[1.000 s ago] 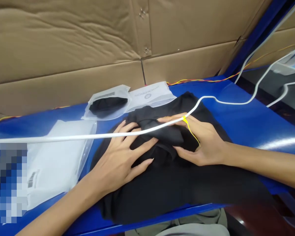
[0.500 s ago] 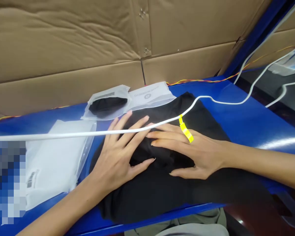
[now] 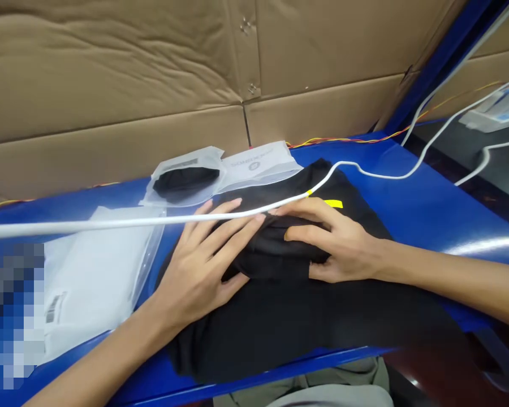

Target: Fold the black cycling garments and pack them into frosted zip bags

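Note:
A black cloth garment lies spread on the blue table in front of me, with wrinkles bunched between my hands. My left hand rests on its left part, fingers spread, the thumb partly sunk in a fold. On the right, my right hand presses on the fabric with bent fingers, its thumb apart from them. A white cable crosses in front of the view, over the fingers. The cable's yellow tag shows just above my right hand.
A white plastic package with a barcode lies at the left. Behind the garment are a clear bag with black contents and a printed white bag. Cardboard lines the back of the blue table. Thin red and yellow wires run along it.
My right hand has bent its fingers and shifted slightly up, wrinkling the cloth. My left hand has moved slightly left. The cable and its tag have swung up a little.

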The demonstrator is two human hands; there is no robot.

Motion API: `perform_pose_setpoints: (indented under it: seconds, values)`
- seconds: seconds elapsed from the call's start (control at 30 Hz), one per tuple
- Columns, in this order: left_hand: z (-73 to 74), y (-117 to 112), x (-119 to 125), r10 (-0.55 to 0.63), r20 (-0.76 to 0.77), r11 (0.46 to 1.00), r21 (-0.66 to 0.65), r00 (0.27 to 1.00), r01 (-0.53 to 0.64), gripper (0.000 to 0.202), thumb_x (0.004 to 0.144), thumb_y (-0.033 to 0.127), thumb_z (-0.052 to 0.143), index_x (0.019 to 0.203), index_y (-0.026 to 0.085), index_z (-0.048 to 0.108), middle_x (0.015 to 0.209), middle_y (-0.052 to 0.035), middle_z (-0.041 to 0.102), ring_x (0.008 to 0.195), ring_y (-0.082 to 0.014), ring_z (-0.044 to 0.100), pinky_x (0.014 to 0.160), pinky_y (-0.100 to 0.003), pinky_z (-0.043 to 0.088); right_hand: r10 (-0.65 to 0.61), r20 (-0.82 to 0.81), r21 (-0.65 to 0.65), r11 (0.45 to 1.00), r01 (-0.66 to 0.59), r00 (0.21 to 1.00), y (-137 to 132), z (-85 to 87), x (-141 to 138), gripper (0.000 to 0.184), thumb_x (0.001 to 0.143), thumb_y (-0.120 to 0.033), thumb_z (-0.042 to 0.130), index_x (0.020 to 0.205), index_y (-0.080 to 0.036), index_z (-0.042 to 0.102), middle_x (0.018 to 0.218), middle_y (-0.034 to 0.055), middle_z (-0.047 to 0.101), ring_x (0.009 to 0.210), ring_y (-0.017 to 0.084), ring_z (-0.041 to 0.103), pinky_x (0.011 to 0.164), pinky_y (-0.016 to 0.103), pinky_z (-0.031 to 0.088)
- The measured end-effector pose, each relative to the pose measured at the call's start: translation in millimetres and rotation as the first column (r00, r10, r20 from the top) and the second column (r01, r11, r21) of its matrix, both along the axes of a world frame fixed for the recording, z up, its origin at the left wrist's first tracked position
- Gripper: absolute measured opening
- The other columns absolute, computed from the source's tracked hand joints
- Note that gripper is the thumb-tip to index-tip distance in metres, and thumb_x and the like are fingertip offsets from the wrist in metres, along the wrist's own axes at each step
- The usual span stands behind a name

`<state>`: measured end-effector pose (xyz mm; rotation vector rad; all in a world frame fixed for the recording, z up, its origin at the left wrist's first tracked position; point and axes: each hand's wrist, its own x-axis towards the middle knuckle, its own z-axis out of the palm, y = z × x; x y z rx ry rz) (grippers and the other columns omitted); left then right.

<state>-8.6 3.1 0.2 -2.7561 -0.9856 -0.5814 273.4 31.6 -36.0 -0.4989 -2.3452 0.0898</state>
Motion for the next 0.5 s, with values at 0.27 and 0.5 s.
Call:
perform_pose_setpoints:
  seconds: [0.27,0.5]
  values:
    - [-0.1,-2,0,-0.005,0.013,0.98,0.199,1.0,0.003,0.061,0.096,0.009,0.065,0.154,0.025,0.055,0.128,-0.006,0.08,0.125,-0.0302,0.07,0.115,-0.047,0.049,-0.09,0.141,0.333,0.942,0.039,0.986,-5,12.5,0,0.023,0.094,-0.005,0.052,0.111,-0.014,0.064,0.132,0.02,0.074,0.125,0.031,0.069,0.104,0.05,0.06]
    - [-9.4,6,0,0.13,0.071,0.988,-0.092,0.989,-0.123,0.085,0.101,0.034,0.067,0.171,0.018,0.022,0.171,-0.0226,0.034,0.159,-0.0379,0.037,0.127,-0.052,0.041,-0.381,0.177,0.523,0.818,0.241,0.907,1,14.7,2,0.021,0.094,-0.002,0.054,0.096,-0.017,0.068,0.13,0.0178,0.075,0.113,0.028,0.071,0.091,0.041,0.061]
